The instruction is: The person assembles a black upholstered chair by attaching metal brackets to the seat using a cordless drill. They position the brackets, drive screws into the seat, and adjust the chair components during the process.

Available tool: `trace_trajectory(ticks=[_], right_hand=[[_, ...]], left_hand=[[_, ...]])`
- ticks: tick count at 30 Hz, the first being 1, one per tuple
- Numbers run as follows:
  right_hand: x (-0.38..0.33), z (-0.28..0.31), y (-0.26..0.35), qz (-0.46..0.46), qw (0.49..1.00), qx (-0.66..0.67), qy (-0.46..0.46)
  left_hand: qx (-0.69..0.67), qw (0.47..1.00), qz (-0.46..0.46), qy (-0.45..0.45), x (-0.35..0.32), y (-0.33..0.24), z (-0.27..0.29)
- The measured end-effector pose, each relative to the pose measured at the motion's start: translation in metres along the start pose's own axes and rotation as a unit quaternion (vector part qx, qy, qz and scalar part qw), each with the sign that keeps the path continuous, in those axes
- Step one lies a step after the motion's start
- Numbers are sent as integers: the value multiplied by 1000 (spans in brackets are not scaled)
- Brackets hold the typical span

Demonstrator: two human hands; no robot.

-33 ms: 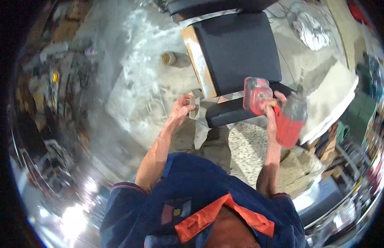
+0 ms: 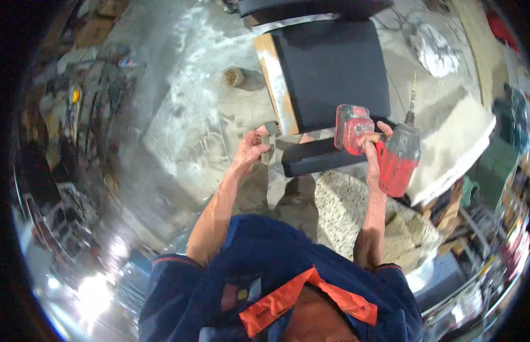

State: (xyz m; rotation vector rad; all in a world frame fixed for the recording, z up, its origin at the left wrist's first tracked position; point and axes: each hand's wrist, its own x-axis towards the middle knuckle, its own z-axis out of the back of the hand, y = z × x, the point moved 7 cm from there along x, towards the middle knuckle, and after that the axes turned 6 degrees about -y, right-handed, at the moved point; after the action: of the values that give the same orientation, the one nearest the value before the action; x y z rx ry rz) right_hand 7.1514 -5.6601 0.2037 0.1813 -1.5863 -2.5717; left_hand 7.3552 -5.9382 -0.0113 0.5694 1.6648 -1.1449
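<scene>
My right hand point(image 2: 374, 147) is wrapped round the grip of a red and grey cordless drill point(image 2: 399, 165). Its long bit point(image 2: 413, 98) points away from me, and the battery end lies to the left. Between the fingers of my left hand point(image 2: 251, 150) is a small flat greyish plate point(image 2: 268, 150), whose material I cannot make out. Just beyond both hands stands a black padded chair point(image 2: 333, 74), with a pale wooden strip point(image 2: 276, 84) along its left side. A black padded bar point(image 2: 313, 157) lies at the near side of the seat, between my hands.
A round container point(image 2: 232, 77) stands on the floor left of the chair. Crumpled white plastic point(image 2: 435, 51) lies at the far right, with a cream padded slab point(image 2: 456, 148) nearer. A speckled stone-like surface point(image 2: 344, 208) is below the drill. Cluttered tools point(image 2: 76, 114) fill the left side.
The drill was blurred before and now shows clearly, its bit standing out. The whole view has shifted slightly; both hands keep their holds.
</scene>
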Motion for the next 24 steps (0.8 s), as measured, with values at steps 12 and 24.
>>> trace_trajectory(ticks=[12, 24], right_hand=[[96, -120, -206, 87, 988, -107, 62], [93, -149, -230, 183, 962, -145, 140]], left_hand=[[-113, 986, -18, -122, 43, 74, -14], [-157, 985, 3, -76, 35, 66, -9]])
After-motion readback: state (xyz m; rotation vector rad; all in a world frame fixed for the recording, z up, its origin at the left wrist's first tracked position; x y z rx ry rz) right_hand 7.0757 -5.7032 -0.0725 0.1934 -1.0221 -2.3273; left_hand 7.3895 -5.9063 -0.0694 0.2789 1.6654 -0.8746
